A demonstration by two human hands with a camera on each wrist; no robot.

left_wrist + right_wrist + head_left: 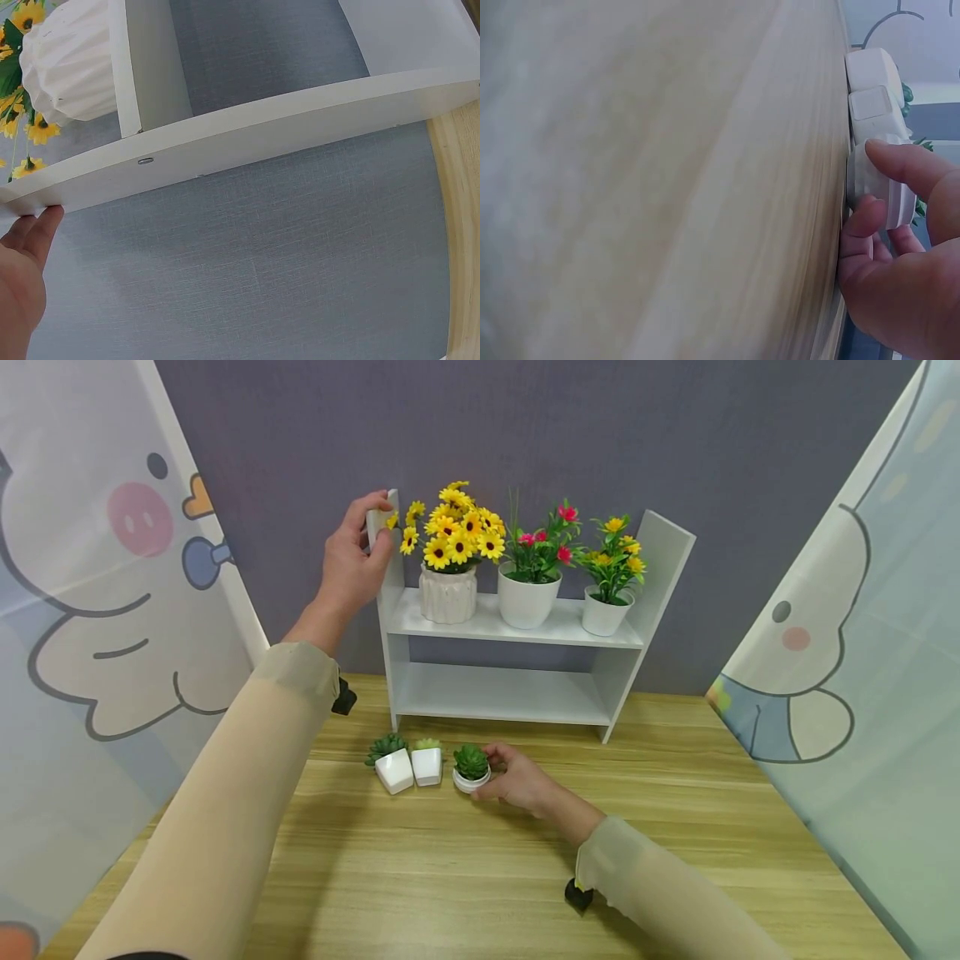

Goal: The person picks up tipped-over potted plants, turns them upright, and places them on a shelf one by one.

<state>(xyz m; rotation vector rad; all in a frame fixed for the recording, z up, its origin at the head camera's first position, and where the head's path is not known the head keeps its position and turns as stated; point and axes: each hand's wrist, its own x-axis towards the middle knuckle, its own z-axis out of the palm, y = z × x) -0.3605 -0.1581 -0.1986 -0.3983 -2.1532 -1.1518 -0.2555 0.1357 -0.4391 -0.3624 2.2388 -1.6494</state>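
Note:
My left hand (pixel 358 553) grips the top of the left side panel of a small white shelf (pixel 517 693) standing at the back of the wooden table (pixel 465 877). In the left wrist view a fingertip (pixel 43 222) touches the panel's edge (pixel 247 142). My right hand (pixel 519 779) holds a small round white pot with a green succulent (pixel 471 768) on the table in front of the shelf; in the right wrist view thumb and fingers (pixel 900 166) curl round that pot (pixel 877 187). Two square white succulent pots (pixel 410 765) stand just left of it.
On the shelf's top board stand three flower pots: yellow sunflowers in a ribbed pot (pixel 448 560), pink flowers (pixel 531 578) and yellow flowers (pixel 609 585). The lower board (pixel 498 692) holds nothing. Printed curtains (pixel 90 610) hang on both sides; a grey wall (pixel 525 427) is behind.

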